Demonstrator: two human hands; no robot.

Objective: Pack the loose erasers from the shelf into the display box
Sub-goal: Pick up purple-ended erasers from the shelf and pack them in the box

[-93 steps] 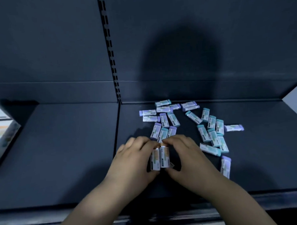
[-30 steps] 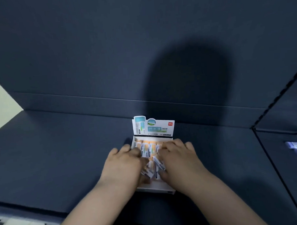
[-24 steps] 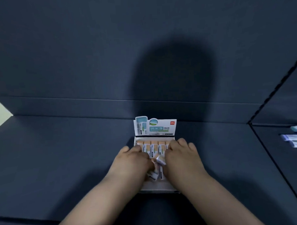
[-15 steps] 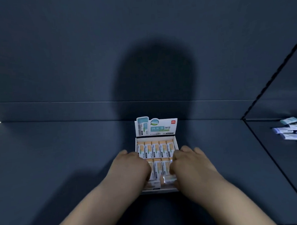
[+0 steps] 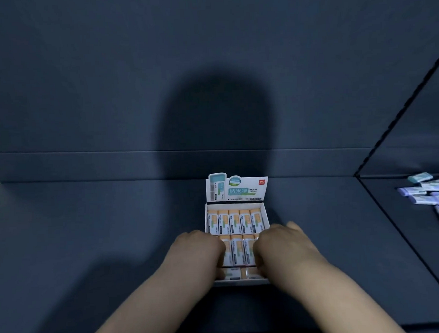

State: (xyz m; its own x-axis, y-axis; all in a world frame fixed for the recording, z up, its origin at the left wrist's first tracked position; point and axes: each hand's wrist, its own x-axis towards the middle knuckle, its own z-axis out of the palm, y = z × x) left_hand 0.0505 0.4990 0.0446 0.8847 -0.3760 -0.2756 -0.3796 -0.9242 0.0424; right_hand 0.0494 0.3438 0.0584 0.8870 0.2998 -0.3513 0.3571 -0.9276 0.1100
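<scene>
A small white cardboard display box point(image 5: 236, 205) sits on a dark blue-grey shelf point(image 5: 90, 235). Its lid is folded up at the back into a printed header card point(image 5: 237, 189) with teal and green graphics and a small red logo. Inside the box, packed erasers point(image 5: 234, 221) in white-and-orange paper sleeves lie side by side: a full back row of five, then a second row partly covered by the hands. At the box's front edge, two crosswise erasers point(image 5: 239, 272) lie on their sides. The left hand point(image 5: 197, 253) comes over the box's front left corner and the right hand point(image 5: 282, 246) over its front right corner. Both are knuckles up, with the fingers curled down into the box beside the crosswise erasers. The fingertips are hidden under the hands, so it cannot be told whether either hand grips an eraser or only presses on it. Well to the right of the box, a heap of loose erasers point(image 5: 431, 192) with purple and teal ends lies scattered, cut off by the picture's edge. Behind the box rises a plain dark back panel point(image 5: 109, 83), with a large rounded shadow point(image 5: 216, 121) directly above the box. A black slotted upright point(image 5: 399, 113) runs diagonally up to the right of the box.
</scene>
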